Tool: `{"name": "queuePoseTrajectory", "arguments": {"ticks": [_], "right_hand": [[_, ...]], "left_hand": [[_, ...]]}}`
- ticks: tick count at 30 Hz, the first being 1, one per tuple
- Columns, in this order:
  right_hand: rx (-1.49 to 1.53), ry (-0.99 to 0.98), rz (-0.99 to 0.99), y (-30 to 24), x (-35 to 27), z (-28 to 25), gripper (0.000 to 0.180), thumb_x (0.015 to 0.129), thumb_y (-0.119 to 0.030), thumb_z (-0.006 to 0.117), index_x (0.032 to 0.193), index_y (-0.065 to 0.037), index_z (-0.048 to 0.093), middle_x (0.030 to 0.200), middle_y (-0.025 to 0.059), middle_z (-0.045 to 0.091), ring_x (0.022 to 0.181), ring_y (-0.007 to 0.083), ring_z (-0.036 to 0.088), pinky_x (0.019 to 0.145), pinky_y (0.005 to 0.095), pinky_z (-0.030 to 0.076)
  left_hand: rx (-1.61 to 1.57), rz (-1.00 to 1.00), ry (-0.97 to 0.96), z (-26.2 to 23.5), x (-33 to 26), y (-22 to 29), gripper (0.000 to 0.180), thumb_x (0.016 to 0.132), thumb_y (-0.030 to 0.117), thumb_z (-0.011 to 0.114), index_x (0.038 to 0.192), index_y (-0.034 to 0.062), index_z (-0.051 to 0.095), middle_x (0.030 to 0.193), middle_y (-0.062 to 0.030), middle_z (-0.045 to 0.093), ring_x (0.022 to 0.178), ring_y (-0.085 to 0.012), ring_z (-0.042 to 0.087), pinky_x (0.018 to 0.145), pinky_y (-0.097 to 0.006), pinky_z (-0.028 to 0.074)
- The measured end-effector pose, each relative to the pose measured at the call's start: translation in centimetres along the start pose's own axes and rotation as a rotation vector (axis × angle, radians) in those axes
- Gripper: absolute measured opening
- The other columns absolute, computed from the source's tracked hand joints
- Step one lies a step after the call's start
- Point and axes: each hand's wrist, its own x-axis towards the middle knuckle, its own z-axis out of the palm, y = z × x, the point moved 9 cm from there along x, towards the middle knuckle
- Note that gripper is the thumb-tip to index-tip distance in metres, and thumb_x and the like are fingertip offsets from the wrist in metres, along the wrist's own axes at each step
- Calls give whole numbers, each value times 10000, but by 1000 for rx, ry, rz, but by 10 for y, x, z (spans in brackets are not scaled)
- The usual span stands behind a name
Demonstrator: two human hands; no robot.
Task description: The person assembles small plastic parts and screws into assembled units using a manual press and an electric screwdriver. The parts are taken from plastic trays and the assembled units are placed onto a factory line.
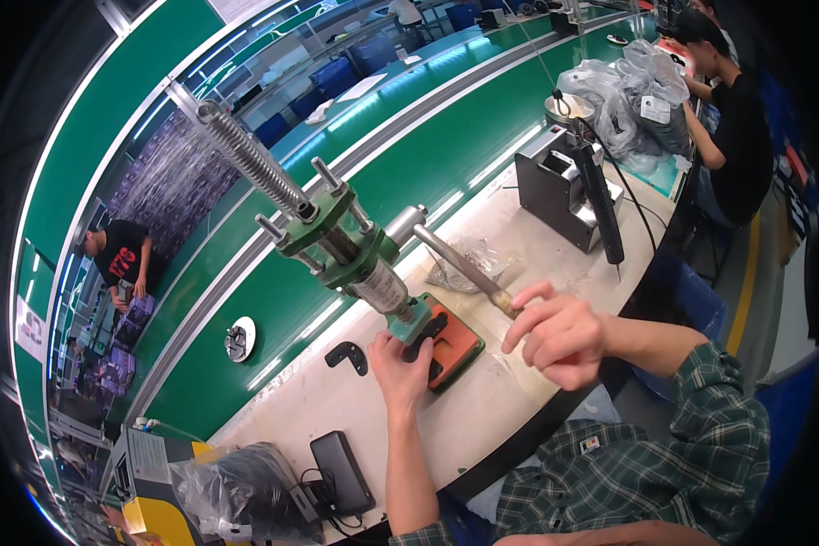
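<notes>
My left hand (402, 371) is closed at the orange-topped fixture (460, 345), its fingers and thumb at a small black curved part (425, 334). Directly over that part stands the ram of a green hand press (379, 289), its lower end down by my fingers. Curled loosely with the fingers apart, my right hand (562, 338) is at the end of the press's lever (469, 271). The fingertips meet or nearly meet the lever's brownish grip, without wrapping round it. Left of the fixture, another black curved part (347, 357) lies on the pale bench.
Behind the press runs a green conveyor belt (337, 318) carrying a white dish (240, 338). A black electric screwdriver (599, 205) leans by a dark box-shaped device (555, 187). Bagged parts (246, 487) and a black power adapter (342, 470) lie near left. A co-worker (737, 127) sits at right.
</notes>
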Motion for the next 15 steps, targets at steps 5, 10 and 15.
{"name": "queuePoseTrajectory", "arguments": {"ticks": [5,10,15], "right_hand": [[-283,-98,-74,25,-37,39,137,751,-65,668,679,-126,567,815,5,628,1080,217,710,1144,501,448],[-328,-77,-148,25,-37,40,133,730,-65,661,674,-129,560,811,5,635,1032,210,713,1124,493,463],[-391,-104,-226,45,-52,53,108,746,-103,666,699,-131,572,857,10,661,1063,204,695,1123,494,464]], "left_hand": [[23,-21,-24,2,2,-2,285,781,163,840,1023,24,782,1042,-76,638,1043,-283,534,918,-394,494],[0,-25,-1,2,1,-9,282,777,164,847,1007,16,776,1031,-81,634,1036,-284,533,897,-393,492],[5,-35,-8,0,0,-8,290,778,172,856,1006,14,774,1044,-87,630,1041,-290,531,890,-406,489]]}}
